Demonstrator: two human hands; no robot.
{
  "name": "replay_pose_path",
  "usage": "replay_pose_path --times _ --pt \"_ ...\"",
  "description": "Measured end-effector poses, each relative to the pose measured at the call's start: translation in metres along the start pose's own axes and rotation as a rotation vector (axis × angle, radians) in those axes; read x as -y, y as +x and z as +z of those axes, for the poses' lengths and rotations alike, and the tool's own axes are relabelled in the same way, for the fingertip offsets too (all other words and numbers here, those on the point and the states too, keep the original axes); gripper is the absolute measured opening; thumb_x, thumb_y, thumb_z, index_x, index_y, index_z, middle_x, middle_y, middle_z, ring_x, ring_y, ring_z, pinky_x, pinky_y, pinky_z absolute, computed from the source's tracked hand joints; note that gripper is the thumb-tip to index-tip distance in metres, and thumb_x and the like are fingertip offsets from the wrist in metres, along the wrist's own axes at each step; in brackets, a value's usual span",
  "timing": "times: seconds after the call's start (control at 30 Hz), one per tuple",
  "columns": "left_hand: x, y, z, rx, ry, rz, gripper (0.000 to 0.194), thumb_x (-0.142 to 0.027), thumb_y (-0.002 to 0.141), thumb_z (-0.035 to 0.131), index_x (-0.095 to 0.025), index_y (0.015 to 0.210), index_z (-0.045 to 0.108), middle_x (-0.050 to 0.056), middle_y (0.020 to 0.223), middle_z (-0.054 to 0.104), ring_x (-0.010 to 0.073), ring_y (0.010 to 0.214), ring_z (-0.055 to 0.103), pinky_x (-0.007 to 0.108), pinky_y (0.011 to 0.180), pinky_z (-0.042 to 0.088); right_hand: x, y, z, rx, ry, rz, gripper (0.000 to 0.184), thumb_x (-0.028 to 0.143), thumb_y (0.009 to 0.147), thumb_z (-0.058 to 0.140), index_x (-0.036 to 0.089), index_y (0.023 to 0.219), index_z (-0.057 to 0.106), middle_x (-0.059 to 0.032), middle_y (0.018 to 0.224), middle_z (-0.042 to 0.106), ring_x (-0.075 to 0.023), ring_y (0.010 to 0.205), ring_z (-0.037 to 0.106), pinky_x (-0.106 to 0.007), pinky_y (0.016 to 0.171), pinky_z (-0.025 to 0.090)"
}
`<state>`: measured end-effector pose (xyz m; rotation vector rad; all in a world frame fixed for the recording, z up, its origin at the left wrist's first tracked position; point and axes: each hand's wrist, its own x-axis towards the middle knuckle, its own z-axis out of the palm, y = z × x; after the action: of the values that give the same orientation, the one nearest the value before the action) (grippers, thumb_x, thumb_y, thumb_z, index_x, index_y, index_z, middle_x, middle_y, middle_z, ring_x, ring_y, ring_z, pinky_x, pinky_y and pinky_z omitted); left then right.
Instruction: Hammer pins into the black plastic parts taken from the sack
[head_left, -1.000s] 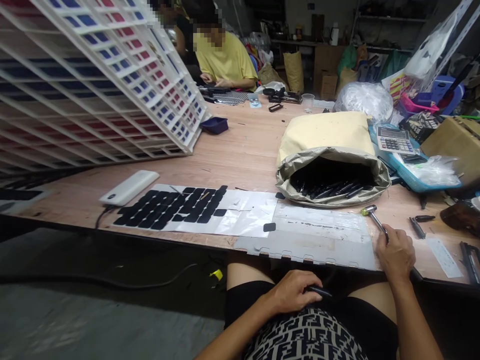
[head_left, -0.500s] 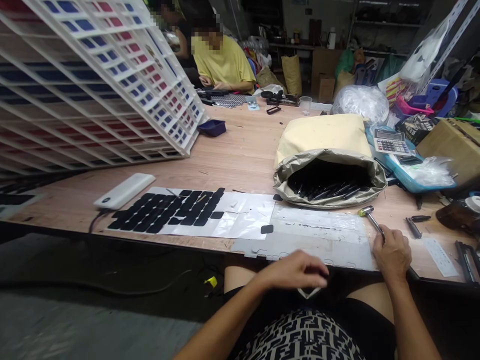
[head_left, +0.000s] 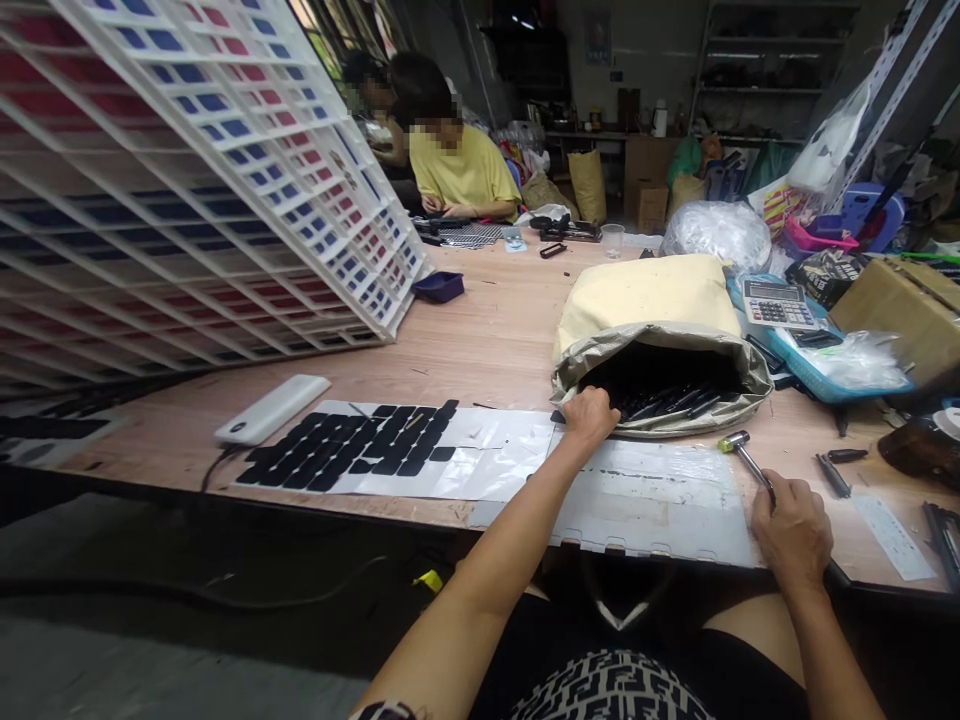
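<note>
My left hand [head_left: 591,414] is at the left part of the mouth of a cream sack [head_left: 649,290], its fingers curled at the lower rim. What they close on, if anything, is hidden. Inside the sack lie several slim, shiny black pieces [head_left: 679,398]. My right hand [head_left: 792,525] rests at the table's front edge, wrapped around the handle of a small hammer [head_left: 735,441] with a yellowish face. The hammer's head lies just in front of the sack, over a clear plastic sheet [head_left: 660,500].
A white sheet of black pads [head_left: 315,450] lies left, beside a white power bank [head_left: 274,410]. A large white crate [head_left: 300,200] leans at the far left. A blue tray [head_left: 439,287], a calculator [head_left: 776,303] and a brown jar [head_left: 919,450] stand around. A person in yellow [head_left: 465,175] sits opposite.
My left hand has moved forward from above my lap to the sack's mouth. My right hand still holds the hammer in nearly the same place. The view has tilted up slightly.
</note>
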<state>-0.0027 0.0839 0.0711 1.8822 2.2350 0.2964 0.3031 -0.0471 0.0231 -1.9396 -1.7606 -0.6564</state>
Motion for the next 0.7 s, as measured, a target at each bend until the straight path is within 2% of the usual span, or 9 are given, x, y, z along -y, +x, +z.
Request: replay_pose_path --times 0.1,0.17,0.2,0.27,0.37,0.43,0.53,0.7 --pt "0.012 -0.016 -0.014 -0.120 -0.106 0.063 0.021 -0.031 0.083 0.063 -0.018 0.095 0.074 0.011 0.106 0.067 0.0263 0.094 0.066 0.034 0.077 0.050 0.000 0.000 -0.001 0.022 0.000 -0.003 0.025 0.026 0.091 0.053 0.020 0.109 0.069 -0.0058 0.088 0.060 -0.0200 0.080 0.046 -0.031 0.068 0.029" --pt "0.022 -0.034 -0.023 -0.203 -0.239 0.147 0.018 -0.032 0.084 0.065 -0.020 0.095 0.073 0.007 0.103 0.066 0.0221 0.090 0.064 0.031 0.075 0.049 0.002 0.001 -0.003 0.043 0.007 0.002 0.025 0.026 0.091 0.053 0.020 0.109 0.069 -0.0060 0.088 0.060 -0.0202 0.081 0.046 -0.031 0.069 0.029" --pt "0.028 -0.044 -0.025 -0.209 -0.327 0.209 0.018 -0.032 0.084 0.066 -0.021 0.096 0.072 0.005 0.099 0.065 0.0198 0.086 0.063 0.030 0.073 0.048 0.003 0.001 -0.004 0.053 0.012 0.009 0.025 0.026 0.090 0.053 0.020 0.109 0.069 -0.0061 0.088 0.060 -0.0203 0.081 0.046 -0.031 0.070 0.030" --pt "0.036 -0.064 -0.021 -0.118 -0.510 0.370 0.018 -0.033 0.085 0.067 -0.022 0.098 0.071 0.002 0.092 0.064 0.0159 0.078 0.059 0.028 0.069 0.046 0.005 0.001 -0.007 0.070 0.018 0.027 0.026 0.026 0.091 0.052 0.020 0.109 0.069 -0.0065 0.088 0.060 -0.0205 0.082 0.046 -0.031 0.071 0.030" --pt "0.041 -0.085 0.003 0.107 -0.661 0.561 0.017 -0.033 0.086 0.067 -0.022 0.098 0.072 0.001 0.086 0.063 0.0143 0.073 0.055 0.027 0.066 0.045 0.007 0.002 -0.008 0.109 0.022 0.056 0.026 0.026 0.091 0.053 0.021 0.110 0.070 -0.0070 0.092 0.061 -0.0205 0.084 0.047 -0.032 0.072 0.031" --pt "0.040 -0.092 0.023 0.154 -0.648 0.581 0.016 -0.031 0.086 0.068 -0.022 0.098 0.072 0.001 0.086 0.062 0.0163 0.079 0.056 0.028 0.070 0.045 0.006 0.002 -0.008 0.135 0.034 0.075 0.026 0.026 0.091 0.054 0.022 0.111 0.070 -0.0071 0.095 0.062 -0.0204 0.085 0.048 -0.032 0.073 0.033" --pt "0.038 -0.094 0.043 0.116 -0.619 0.555 0.017 -0.029 0.084 0.070 -0.022 0.099 0.073 0.002 0.087 0.062 0.0190 0.088 0.057 0.031 0.078 0.046 0.002 0.003 -0.008 0.167 0.075 0.086 0.027 0.026 0.091 0.054 0.022 0.113 0.071 -0.0075 0.096 0.063 -0.0206 0.087 0.050 -0.032 0.075 0.037" --pt "0.038 -0.089 0.040 0.172 -0.663 0.500 0.019 -0.028 0.080 0.072 -0.024 0.099 0.074 0.001 0.088 0.063 0.0197 0.090 0.058 0.032 0.080 0.047 0.011 0.000 -0.027 0.114 0.305 0.148 0.030 0.026 0.093 0.052 0.020 0.115 0.071 -0.0080 0.097 0.067 -0.0219 0.093 0.059 -0.033 0.081 0.046"
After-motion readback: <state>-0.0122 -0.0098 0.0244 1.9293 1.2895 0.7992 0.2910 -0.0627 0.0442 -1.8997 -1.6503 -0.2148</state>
